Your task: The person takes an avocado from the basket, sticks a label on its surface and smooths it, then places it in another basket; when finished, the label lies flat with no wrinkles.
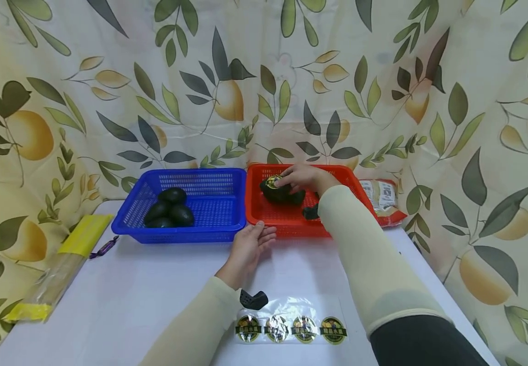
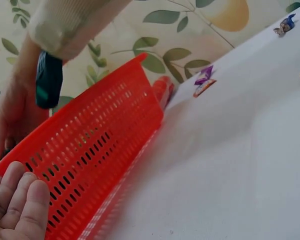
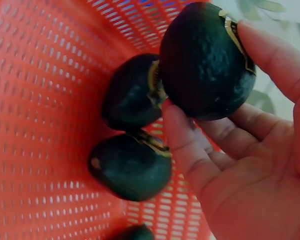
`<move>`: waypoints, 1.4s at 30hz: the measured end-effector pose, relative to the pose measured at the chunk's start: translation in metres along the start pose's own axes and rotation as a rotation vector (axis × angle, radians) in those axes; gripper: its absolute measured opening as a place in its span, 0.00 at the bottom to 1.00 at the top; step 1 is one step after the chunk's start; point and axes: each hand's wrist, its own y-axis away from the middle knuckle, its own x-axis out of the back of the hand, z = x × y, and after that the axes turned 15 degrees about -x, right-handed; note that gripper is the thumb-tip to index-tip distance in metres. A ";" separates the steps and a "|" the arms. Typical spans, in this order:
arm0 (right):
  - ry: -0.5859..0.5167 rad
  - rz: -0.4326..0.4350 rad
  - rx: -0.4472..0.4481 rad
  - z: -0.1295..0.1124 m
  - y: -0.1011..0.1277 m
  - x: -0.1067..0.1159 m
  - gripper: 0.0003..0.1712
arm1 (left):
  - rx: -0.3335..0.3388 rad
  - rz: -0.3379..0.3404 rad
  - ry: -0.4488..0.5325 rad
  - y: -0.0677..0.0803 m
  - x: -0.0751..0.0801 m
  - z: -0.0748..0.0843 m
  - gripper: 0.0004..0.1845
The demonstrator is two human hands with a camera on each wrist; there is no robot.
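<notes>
Over the red basket (image 1: 264, 216) the right hand (image 1: 301, 178) grips a stickered avocado (image 3: 206, 62) just above two others lying inside, so setting it down seems the step in hand. Beside the basket's front wall the left hand (image 1: 251, 245) rests flat, fingers relaxed; next, a gentle release among the fruit

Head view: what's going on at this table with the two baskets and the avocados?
A person is holding a stickered avocado in the right hand inside the red basket, where other stickered avocados already lie. The left hand rests open against the red basket's front wall. The blue basket beside it holds a few avocados with no stickers visible. A sheet of round stickers lies on the white table near the person.
</notes>
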 end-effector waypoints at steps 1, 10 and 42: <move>-0.002 -0.011 -0.019 0.000 -0.004 -0.002 0.40 | 0.002 0.003 0.004 0.000 0.000 -0.001 0.19; 0.098 -0.114 -0.155 -0.005 -0.019 -0.016 0.34 | 0.009 0.006 0.007 -0.001 0.000 0.001 0.18; 0.435 0.165 0.348 -0.061 0.010 -0.075 0.18 | 0.032 -0.012 -0.262 0.032 0.129 0.045 0.20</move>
